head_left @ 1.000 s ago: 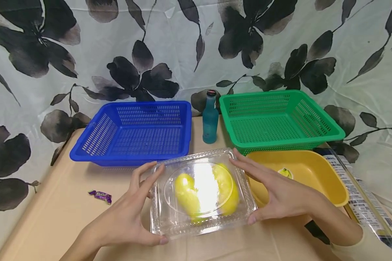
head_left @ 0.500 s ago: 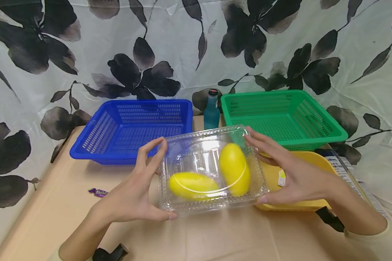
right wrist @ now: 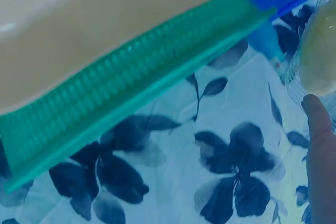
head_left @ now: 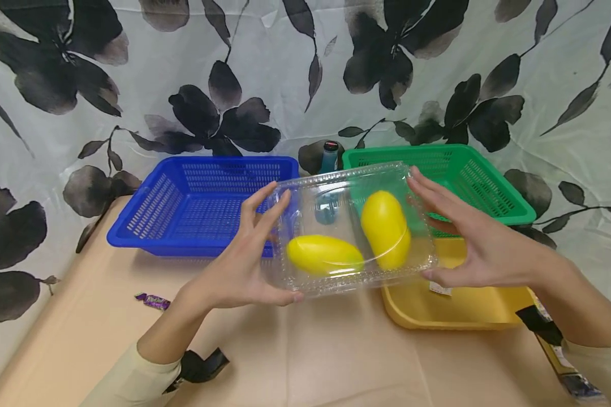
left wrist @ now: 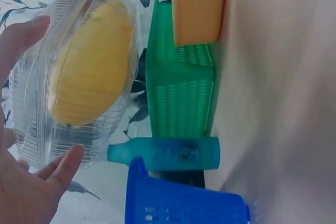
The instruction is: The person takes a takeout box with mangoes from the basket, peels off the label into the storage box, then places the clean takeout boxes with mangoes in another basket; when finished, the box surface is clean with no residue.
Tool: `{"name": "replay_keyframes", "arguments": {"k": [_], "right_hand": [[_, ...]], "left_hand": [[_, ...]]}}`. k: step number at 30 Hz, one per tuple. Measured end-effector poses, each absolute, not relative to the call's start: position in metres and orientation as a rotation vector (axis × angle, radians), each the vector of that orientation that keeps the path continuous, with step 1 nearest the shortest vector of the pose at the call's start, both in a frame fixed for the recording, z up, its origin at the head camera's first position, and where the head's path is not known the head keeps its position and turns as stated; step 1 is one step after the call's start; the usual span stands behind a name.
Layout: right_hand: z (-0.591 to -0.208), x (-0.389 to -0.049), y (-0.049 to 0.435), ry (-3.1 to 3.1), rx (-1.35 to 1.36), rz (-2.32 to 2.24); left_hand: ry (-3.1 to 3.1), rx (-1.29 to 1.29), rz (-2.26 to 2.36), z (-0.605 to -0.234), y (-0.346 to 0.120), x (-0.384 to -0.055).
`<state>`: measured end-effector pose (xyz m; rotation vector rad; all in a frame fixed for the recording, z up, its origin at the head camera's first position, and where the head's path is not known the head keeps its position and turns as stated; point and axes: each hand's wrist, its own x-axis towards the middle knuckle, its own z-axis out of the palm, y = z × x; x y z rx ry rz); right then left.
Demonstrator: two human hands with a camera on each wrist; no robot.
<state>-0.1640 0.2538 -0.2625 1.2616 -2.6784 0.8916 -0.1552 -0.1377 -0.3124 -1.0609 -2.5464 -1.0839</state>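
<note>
Both hands hold a clear plastic clamshell box (head_left: 356,281) above the table, tilted so its lid side faces me. My left hand (head_left: 239,271) grips its left end, thumb at the lower edge and fingers at the upper edge. At the other end, my right hand (head_left: 481,246) grips it the same way. Two yellow mangoes are inside: one lies sideways (head_left: 325,255) at lower left, and one stands more upright (head_left: 386,229) on the right. The left wrist view shows one mango (left wrist: 94,66) through the ridged plastic. Only part of the right hand (right wrist: 321,156) appears in the right wrist view.
Behind stand a blue basket (head_left: 147,226), a green basket (head_left: 489,186) and a blue bottle (head_left: 330,158), partly behind the box. A yellow tub (head_left: 468,316) sits below the right hand. A purple-wrapped candy (head_left: 154,301) lies left. Floral cloth (head_left: 285,73) hangs behind.
Both hands have raised the box up and to the right, tilting it. Inside, the left mango has tipped from upright to lying sideways. The box now covers much of the bottle.
</note>
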Motion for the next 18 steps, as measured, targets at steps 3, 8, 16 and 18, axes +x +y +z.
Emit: {"name": "replay_keyframes", "arguments": {"k": [3,8,16,18], "right_hand": [[-0.257,-0.17,0.258,-2.657,1.244,0.879],[-0.253,-0.179,0.269,-2.624,1.245,0.911],[-0.253,-0.186,0.292,-2.677,1.166,0.951],[-0.254,-0.187,0.298,-2.678,1.165,0.964]], "left_hand": [[-2.521,-1.068,-1.114,-0.311,-0.13,-0.167],[-2.476,-1.087,-1.17,-0.312,-0.114,-0.186],[-2.427,-1.091,-1.284,-0.32,-0.081,-0.206],[-2.429,-1.085,-1.283,-0.321,-0.073,-0.209]]}}
